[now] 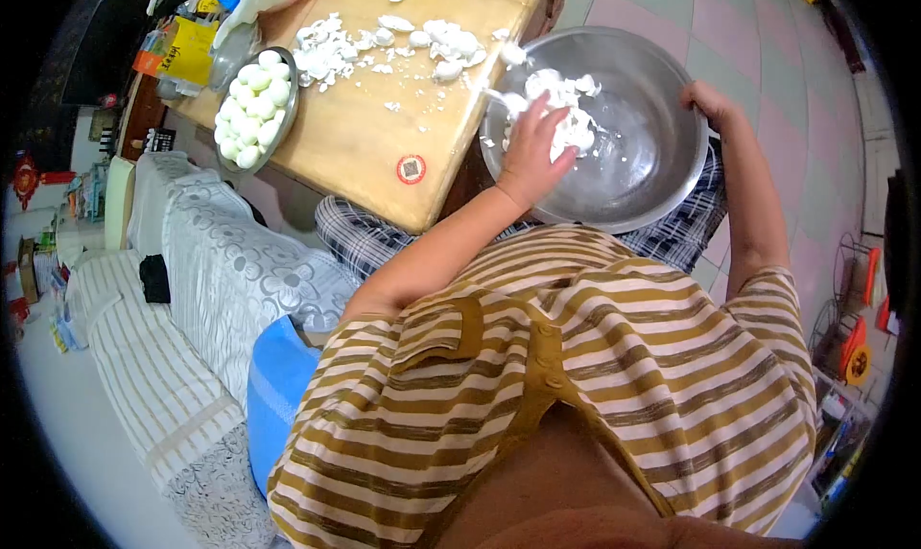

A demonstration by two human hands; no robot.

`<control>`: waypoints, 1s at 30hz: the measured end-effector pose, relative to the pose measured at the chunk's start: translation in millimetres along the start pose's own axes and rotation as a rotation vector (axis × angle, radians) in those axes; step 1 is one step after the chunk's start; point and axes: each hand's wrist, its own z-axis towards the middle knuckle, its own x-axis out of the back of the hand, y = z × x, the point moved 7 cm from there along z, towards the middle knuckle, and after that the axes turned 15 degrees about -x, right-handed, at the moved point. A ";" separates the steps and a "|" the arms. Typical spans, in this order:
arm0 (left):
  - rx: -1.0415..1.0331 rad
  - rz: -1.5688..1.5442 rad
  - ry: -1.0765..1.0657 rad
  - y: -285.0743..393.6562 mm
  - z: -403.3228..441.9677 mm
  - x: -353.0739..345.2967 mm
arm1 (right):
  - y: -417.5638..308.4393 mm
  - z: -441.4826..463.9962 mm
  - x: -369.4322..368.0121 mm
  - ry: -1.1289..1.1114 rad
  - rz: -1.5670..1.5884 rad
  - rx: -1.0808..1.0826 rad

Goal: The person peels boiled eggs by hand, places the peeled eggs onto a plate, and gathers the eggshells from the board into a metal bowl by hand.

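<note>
A large metal basin (643, 165) rests on my lap against the table edge, with white eggshell pieces (573, 127) in its left part. Over these shells is my left hand (537, 156), its fingers spread; some shell bits look to be falling beside it. My right hand (708, 103) grips the basin's right rim. More broken eggshells (326, 50) lie across the wooden table (374, 165). Peeled eggs (254, 108) fill a round dish at the table's left edge.
Behind the dish are a yellow packet (187, 50) and a clear plastic bag. A sofa with a patterned white cover (230, 252) stands at the left, near a blue object (278, 386). Racks with household items line the right side of the tiled floor (767, 165).
</note>
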 end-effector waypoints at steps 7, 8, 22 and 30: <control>0.125 0.078 0.241 -123.8 39.6 104.4 | 12.1 11.1 5.5 0.064 -0.018 -0.123; 0.143 0.257 0.241 -149.2 43.3 124.5 | 8.9 3.9 0.1 0.031 0.057 -0.122; 0.357 0.232 -0.097 -256.5 74.3 105.1 | 15.9 18.3 4.3 0.024 0.028 0.011; 0.227 0.434 -0.079 -181.6 58.8 75.0 | 20.3 20.2 8.1 0.074 -0.012 -0.123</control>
